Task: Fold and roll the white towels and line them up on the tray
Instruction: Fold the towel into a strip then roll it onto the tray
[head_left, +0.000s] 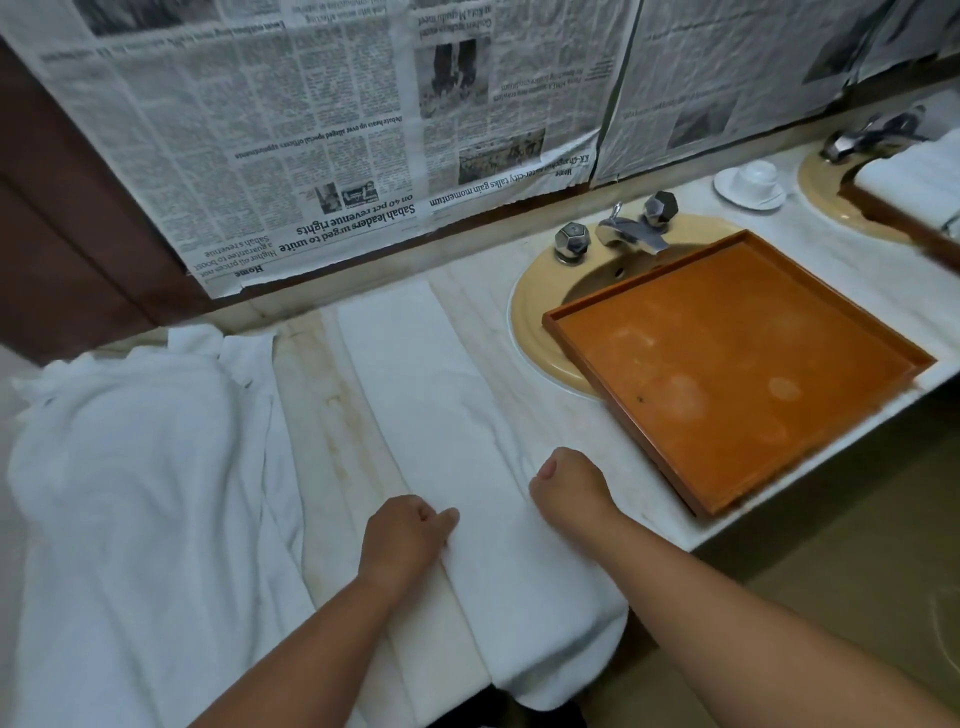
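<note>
A white towel, folded into a long narrow strip, lies on the marble counter from the wall to the front edge, where its near end hangs over. My left hand grips the strip's left edge with curled fingers. My right hand grips its right edge the same way. An orange-brown wooden tray with nothing in it sits tilted over the yellow sink to the right. A heap of unfolded white towels covers the counter's left part.
A chrome tap with two knobs stands behind the tray. At the far right are a white cup on a saucer, a second sink and another tray with folded towels. Newspaper covers the wall.
</note>
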